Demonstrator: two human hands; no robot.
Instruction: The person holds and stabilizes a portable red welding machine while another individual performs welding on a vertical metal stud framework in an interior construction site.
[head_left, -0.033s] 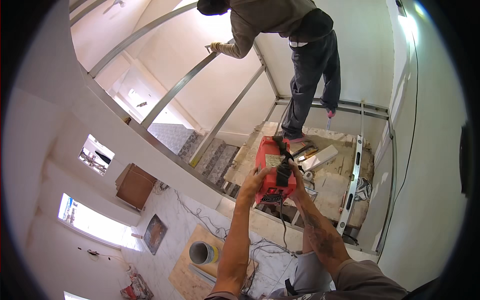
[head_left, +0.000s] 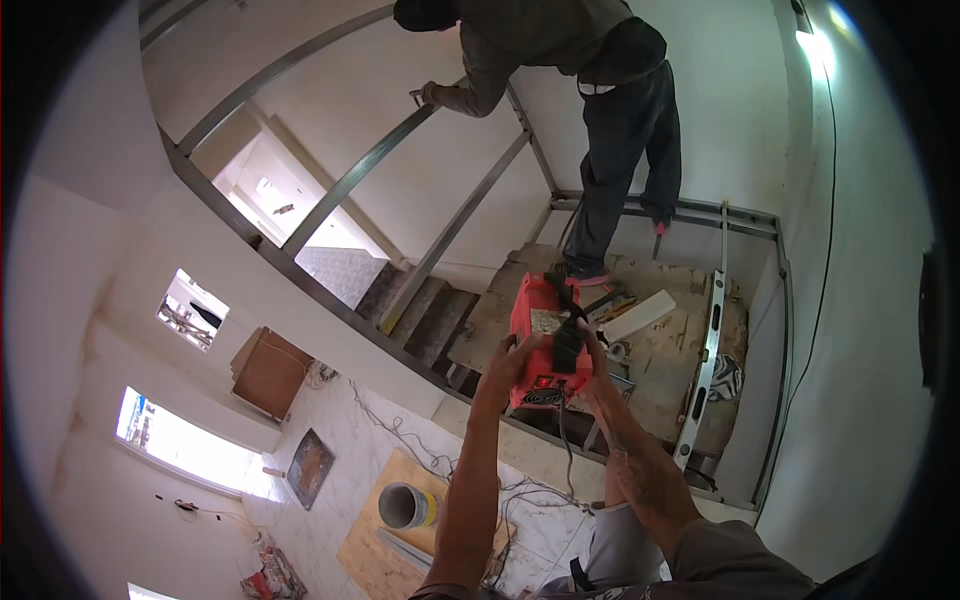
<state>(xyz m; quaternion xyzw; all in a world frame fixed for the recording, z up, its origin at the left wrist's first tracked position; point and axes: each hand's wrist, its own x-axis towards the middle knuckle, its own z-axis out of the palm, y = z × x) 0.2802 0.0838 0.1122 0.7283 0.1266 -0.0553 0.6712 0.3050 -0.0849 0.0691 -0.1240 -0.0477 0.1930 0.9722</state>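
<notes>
A red portable welding machine (head_left: 535, 310) with a black strap (head_left: 567, 345) and a fan grille is held out in front of me, over the edge of the board platform. My left hand (head_left: 507, 362) is closed on its left side. My right hand (head_left: 594, 350) grips the right side by the strap, its fingers partly hidden. A cable (head_left: 567, 450) hangs from the machine's near end. Beyond it a co-worker (head_left: 620, 130) stands on the platform and leans left, one hand (head_left: 430, 93) at a metal bar (head_left: 360, 170) and the other hand lowered.
On the platform (head_left: 660, 390) lie a long spirit level (head_left: 708, 360), a white block (head_left: 640, 316), hand tools and a rag (head_left: 727, 378). Steps (head_left: 425, 310) drop away beneath the metal bars. Below left, a bucket (head_left: 403, 506) stands on a wooden board (head_left: 385, 555), with loose cables (head_left: 400, 430) nearby.
The strong light around the co-worker and the metal frame has faded, and the room looks darker. My hands and the welding machine have hardly moved.
</notes>
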